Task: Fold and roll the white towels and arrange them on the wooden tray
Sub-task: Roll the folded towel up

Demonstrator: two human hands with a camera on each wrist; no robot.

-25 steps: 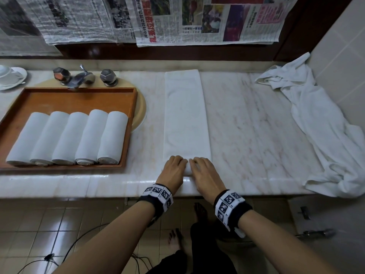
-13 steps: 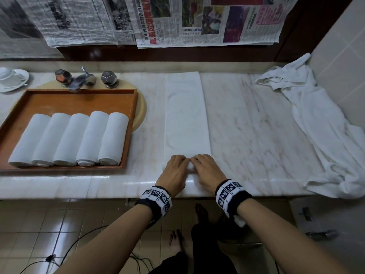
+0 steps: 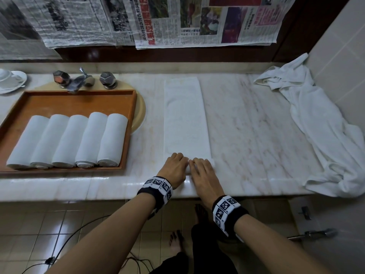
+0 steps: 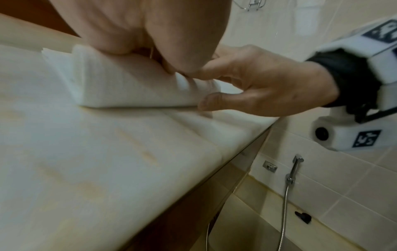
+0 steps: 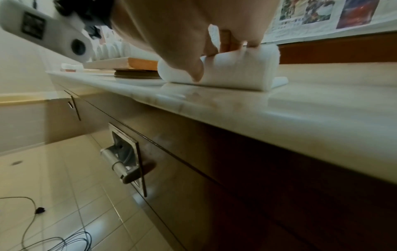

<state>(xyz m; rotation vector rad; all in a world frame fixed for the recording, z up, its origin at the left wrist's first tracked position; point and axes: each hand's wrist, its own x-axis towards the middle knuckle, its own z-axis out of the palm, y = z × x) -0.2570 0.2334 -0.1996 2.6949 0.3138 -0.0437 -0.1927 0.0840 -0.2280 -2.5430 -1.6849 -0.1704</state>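
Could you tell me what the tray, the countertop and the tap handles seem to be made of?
The tray looks like wood with a smooth orange-brown finish, perhaps varnished, though no grain is clear. The countertop looks like polished marble or similar stone: pale with faint brownish veins and a glossy front edge. The tap handles look like metal, faceted, grey and shiny.

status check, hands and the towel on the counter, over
Left hand and right hand grip the rolled near end of the folded towel. Five rolled towels sit in the wooden tray. Roll path clear.
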